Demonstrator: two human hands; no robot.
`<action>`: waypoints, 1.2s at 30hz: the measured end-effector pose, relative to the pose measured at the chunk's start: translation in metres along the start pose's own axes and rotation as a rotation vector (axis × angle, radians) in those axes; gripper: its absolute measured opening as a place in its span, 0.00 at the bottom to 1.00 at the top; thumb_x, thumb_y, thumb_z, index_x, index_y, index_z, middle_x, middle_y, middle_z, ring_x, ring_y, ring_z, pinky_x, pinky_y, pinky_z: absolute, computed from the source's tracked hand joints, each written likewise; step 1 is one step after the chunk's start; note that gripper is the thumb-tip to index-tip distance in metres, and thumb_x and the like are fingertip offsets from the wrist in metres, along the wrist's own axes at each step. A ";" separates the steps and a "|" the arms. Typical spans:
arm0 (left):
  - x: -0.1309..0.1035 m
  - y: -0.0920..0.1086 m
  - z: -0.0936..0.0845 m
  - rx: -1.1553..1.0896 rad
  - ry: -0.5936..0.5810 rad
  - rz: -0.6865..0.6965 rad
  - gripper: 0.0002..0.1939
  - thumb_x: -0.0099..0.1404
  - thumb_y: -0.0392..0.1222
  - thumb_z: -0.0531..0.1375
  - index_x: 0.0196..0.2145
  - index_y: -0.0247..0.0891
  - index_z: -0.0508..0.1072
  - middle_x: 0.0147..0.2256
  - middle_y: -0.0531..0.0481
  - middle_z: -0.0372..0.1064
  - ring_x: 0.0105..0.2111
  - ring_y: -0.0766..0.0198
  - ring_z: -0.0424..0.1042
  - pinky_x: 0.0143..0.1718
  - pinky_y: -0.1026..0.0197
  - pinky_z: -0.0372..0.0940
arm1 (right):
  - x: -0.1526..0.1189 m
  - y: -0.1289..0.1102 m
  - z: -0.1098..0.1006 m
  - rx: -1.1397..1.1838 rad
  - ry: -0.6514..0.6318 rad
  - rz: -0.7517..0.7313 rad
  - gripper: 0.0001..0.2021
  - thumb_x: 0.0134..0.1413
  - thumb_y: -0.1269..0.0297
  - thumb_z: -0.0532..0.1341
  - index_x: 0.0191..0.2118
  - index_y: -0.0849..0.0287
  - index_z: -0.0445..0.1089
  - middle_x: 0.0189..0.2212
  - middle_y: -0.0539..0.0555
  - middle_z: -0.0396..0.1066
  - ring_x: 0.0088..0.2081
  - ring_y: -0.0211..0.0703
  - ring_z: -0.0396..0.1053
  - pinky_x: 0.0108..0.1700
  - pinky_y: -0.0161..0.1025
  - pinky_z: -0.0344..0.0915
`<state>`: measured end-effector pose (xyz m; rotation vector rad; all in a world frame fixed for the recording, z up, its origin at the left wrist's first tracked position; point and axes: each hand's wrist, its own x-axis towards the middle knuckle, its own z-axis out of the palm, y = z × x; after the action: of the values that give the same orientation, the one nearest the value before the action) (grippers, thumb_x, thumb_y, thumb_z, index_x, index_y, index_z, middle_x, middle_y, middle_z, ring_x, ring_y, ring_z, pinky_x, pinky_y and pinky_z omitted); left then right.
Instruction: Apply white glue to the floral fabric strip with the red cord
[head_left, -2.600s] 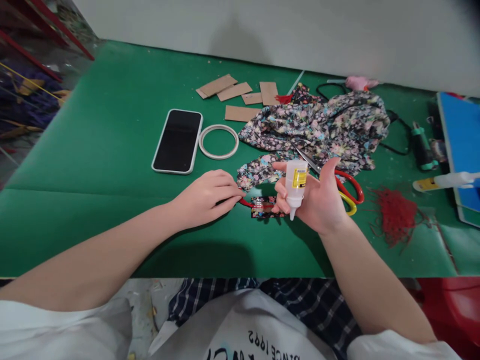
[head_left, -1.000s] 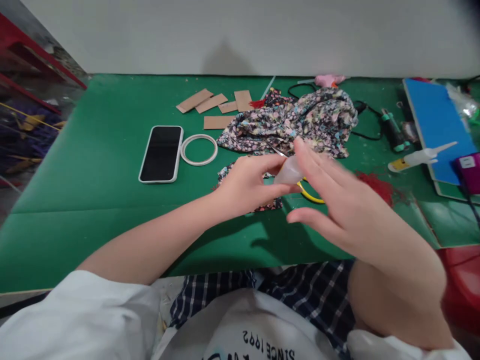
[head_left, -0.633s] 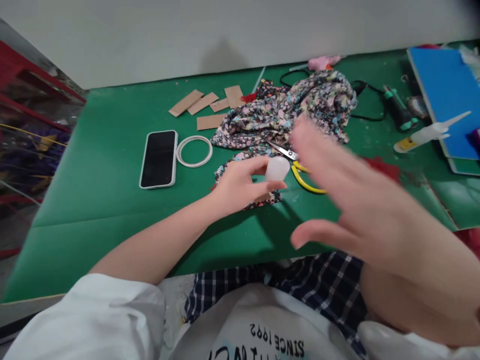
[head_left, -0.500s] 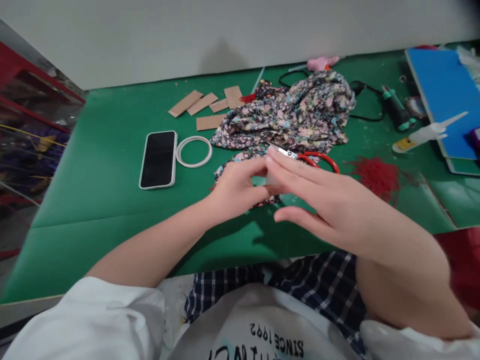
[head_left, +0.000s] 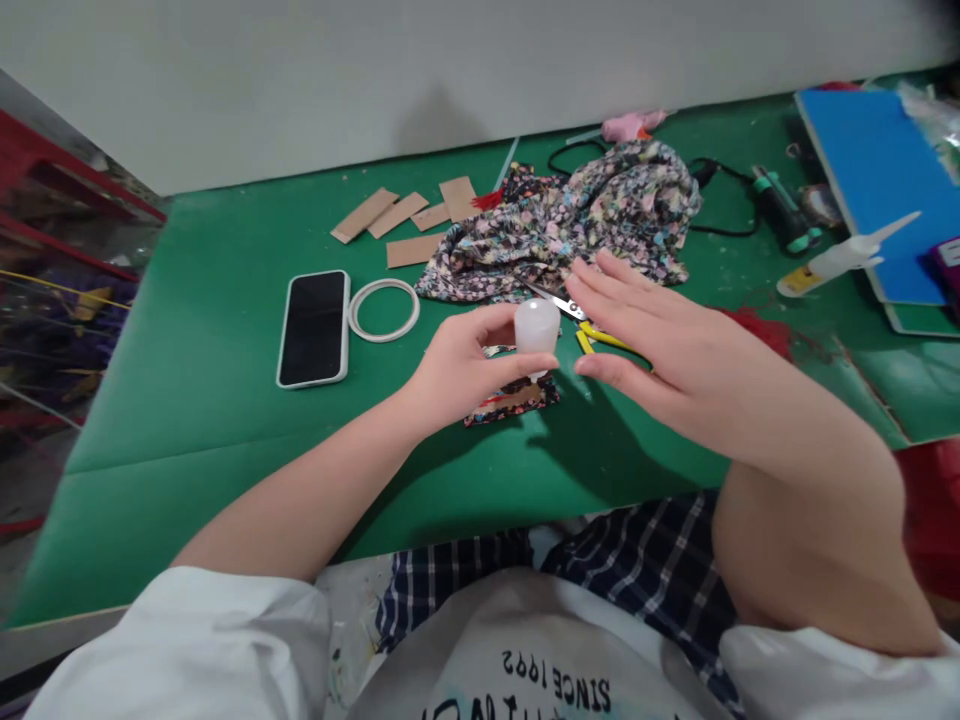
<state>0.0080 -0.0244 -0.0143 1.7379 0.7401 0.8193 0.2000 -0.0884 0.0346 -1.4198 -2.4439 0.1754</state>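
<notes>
My left hand (head_left: 459,372) grips the small white glue bottle (head_left: 537,328) upright between thumb and fingers above the floral fabric piece (head_left: 513,397) on the green table (head_left: 225,420), while my right hand (head_left: 667,350) hovers at its three o'clock, fingers spread flat and holding nothing.

The near and left stretches of the green felt-covered table (head_left: 187,440) lie bare, giving open passage from the near edge. Further in, a black smartphone in a white case (head_left: 313,326) and a white flat ring (head_left: 383,310) sit side by side. Brown cardboard strips (head_left: 397,222) lie beyond them. A crumpled floral fabric heap (head_left: 592,215) fills the far middle, with yellow-handled scissors (head_left: 592,335) just near it. The right is crowded: a red thread tuft (head_left: 761,335), a white nozzle bottle (head_left: 840,258), a blue board (head_left: 874,190).
</notes>
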 end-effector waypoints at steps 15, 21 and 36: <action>-0.003 0.001 -0.003 -0.092 -0.054 -0.081 0.14 0.57 0.45 0.62 0.40 0.36 0.72 0.39 0.47 0.74 0.39 0.61 0.73 0.39 0.62 0.68 | -0.004 0.016 -0.002 -0.002 -0.016 0.105 0.24 0.59 0.53 0.49 0.56 0.59 0.62 0.52 0.56 0.67 0.54 0.50 0.62 0.55 0.51 0.60; -0.002 -0.002 -0.006 -0.086 -0.011 -0.055 0.17 0.55 0.46 0.63 0.42 0.38 0.72 0.39 0.46 0.74 0.40 0.58 0.73 0.42 0.57 0.68 | -0.002 0.017 -0.001 0.023 -0.110 0.112 0.23 0.59 0.51 0.48 0.54 0.58 0.65 0.49 0.55 0.70 0.49 0.50 0.68 0.48 0.46 0.64; 0.000 0.000 -0.014 -0.007 0.095 0.136 0.16 0.48 0.47 0.68 0.35 0.40 0.75 0.44 0.46 0.67 0.51 0.53 0.63 0.51 0.53 0.61 | -0.001 0.015 -0.005 0.112 -0.155 0.148 0.22 0.58 0.52 0.50 0.52 0.58 0.66 0.43 0.55 0.73 0.42 0.47 0.70 0.41 0.41 0.63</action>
<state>-0.0032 -0.0173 -0.0107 1.7675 0.6862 1.0020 0.2150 -0.0821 0.0353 -1.5903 -2.4043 0.4644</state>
